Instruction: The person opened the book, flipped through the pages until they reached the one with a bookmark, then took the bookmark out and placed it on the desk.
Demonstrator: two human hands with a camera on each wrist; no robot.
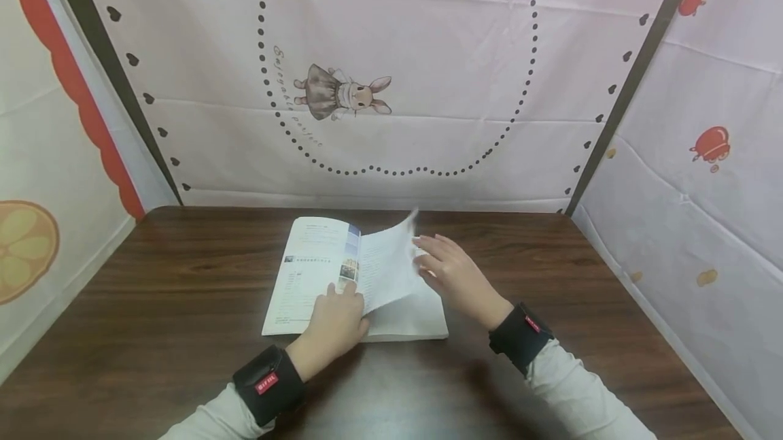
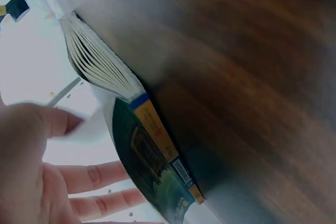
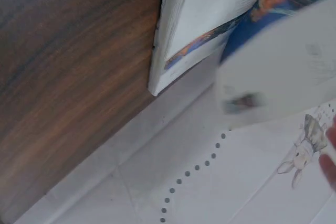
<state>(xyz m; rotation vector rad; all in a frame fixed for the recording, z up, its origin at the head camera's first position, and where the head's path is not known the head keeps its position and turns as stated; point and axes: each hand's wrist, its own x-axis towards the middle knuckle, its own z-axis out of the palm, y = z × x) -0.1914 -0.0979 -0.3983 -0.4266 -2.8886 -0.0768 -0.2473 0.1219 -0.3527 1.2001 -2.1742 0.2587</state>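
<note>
A thick paperback book lies open on the brown wooden table. One page stands up from its right side, bent and slightly blurred. My left hand rests on the left page near the gutter, thumb towards the bottom edge. In the left wrist view, its fingers reach behind the book's green cover. My right hand is beside the raised page's outer edge, fingers extended; contact is unclear in the head view. From the right wrist, the raised page appears apart from the fingertips at the frame's edge.
The dark wooden table extends around the book. Behind it hangs a pale cloth with a rabbit print and dotted line. Printed cloths also stand at the left and right. Both wrists wear black bands.
</note>
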